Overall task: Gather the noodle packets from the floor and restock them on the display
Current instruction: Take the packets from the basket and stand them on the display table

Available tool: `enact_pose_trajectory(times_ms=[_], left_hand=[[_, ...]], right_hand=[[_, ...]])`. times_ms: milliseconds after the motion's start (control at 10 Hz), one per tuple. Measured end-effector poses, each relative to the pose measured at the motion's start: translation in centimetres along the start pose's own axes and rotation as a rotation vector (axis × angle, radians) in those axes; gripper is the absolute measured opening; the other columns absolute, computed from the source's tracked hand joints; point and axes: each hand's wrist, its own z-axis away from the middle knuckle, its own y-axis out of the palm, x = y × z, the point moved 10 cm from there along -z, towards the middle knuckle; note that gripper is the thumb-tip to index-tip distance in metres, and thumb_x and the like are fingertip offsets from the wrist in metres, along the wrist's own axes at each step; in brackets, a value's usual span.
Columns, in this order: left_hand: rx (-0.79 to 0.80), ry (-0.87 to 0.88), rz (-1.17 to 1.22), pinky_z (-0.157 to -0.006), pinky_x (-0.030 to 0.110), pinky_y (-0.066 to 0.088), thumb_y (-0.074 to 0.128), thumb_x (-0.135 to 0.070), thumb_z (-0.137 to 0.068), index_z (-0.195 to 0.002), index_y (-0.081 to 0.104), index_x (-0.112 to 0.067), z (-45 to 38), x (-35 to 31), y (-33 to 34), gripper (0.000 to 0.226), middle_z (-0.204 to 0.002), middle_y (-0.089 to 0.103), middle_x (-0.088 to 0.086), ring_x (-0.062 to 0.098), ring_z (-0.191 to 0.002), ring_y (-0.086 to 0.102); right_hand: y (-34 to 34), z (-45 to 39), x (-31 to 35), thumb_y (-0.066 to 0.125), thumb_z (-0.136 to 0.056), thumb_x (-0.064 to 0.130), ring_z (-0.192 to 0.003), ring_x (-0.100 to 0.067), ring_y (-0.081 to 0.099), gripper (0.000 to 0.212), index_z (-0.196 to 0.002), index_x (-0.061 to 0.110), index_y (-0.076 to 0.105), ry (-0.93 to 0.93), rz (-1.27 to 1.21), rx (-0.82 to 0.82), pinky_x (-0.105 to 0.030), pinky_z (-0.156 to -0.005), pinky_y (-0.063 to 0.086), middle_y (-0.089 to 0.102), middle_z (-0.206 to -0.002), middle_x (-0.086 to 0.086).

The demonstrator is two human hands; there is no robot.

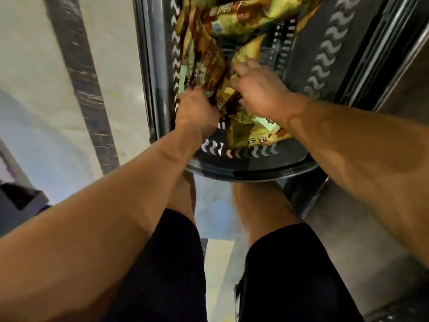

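Observation:
Several green and brown noodle packets lie in a black plastic basket with wavy slots in its walls, on the floor in front of me. My left hand is closed on the edge of a packet at the basket's left side. My right hand reaches over the middle of the pile, fingers curled onto another packet. The view is blurred, so the exact grip of the right hand is unclear. No display shelf is recognisable here.
My bare legs in black shorts stand just behind the basket. A pale tiled floor with a dark strip stretches on the left. A dark fixture edge and grey surface run along the right.

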Motion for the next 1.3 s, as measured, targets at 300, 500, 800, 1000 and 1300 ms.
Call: enact_pose_trajectory(times_ms=[300, 500, 800, 1000, 1300], left_hand=[[-0.169, 0.035, -0.020, -0.092, 0.023, 0.054, 0.049, 0.005, -0.094, -0.122, 0.071, -0.012, -0.6, 0.2, -2.6, 0.040, -0.118, 0.070, 0.008, 0.019, -0.099, 0.063], [-0.221, 0.109, 0.037, -0.103, 0.017, 0.042, 0.059, 0.007, -0.088, -0.125, 0.073, -0.017, 3.0, -2.9, -6.3, 0.046, -0.132, 0.069, 0.002, 0.017, -0.120, 0.065], [-0.423, 0.428, 0.003, -0.100, 0.033, 0.054, 0.050, 0.006, -0.090, -0.117, 0.078, -0.015, 12.2, -8.8, -16.7, 0.044, -0.123, 0.074, 0.008, 0.028, -0.106, 0.072], [-0.516, 0.587, -0.070, -0.084, 0.039, 0.054, 0.054, 0.009, -0.088, -0.115, 0.078, -0.015, 20.3, -11.6, -24.6, 0.043, -0.117, 0.076, 0.014, 0.039, -0.095, 0.072], [-0.555, 0.989, -0.090, -0.087, 0.038, 0.057, 0.057, 0.011, -0.089, -0.113, 0.077, -0.017, 34.6, -17.4, -34.9, 0.042, -0.112, 0.074, 0.004, 0.027, -0.099, 0.070]], right_hand=[[6.3, -3.1, 4.2, 0.051, -0.101, 0.012, -0.125, -0.036, 0.052, 0.026, -0.118, 0.003, 0.069, -0.068, 0.091, 0.015, -0.046, -0.108, 0.027, 0.065, -0.125, -0.020], [-1.3, 1.3, 1.5, 0.072, -0.086, 0.007, -0.102, -0.036, 0.062, 0.006, -0.092, 0.006, 0.075, -0.013, -0.126, -0.110, -0.049, -0.093, 0.042, 0.072, -0.105, -0.014], [-13.9, 12.5, -0.9, 0.060, -0.097, 0.014, -0.095, -0.027, 0.064, 0.016, -0.101, 0.015, 0.076, 0.108, -0.437, -0.437, -0.044, -0.087, 0.051, 0.068, -0.098, -0.001], [-24.0, 23.9, 1.1, 0.067, -0.093, -0.002, -0.090, -0.021, 0.069, 0.012, -0.097, 0.004, 0.076, 0.207, -0.671, -0.746, -0.045, -0.080, 0.057, 0.070, -0.094, -0.004], [-35.4, 42.9, 8.6, 0.069, -0.093, 0.000, -0.086, -0.013, 0.065, 0.011, -0.091, 0.011, 0.072, 0.425, -0.818, -1.100, -0.025, -0.074, 0.051, 0.066, -0.089, 0.005]])
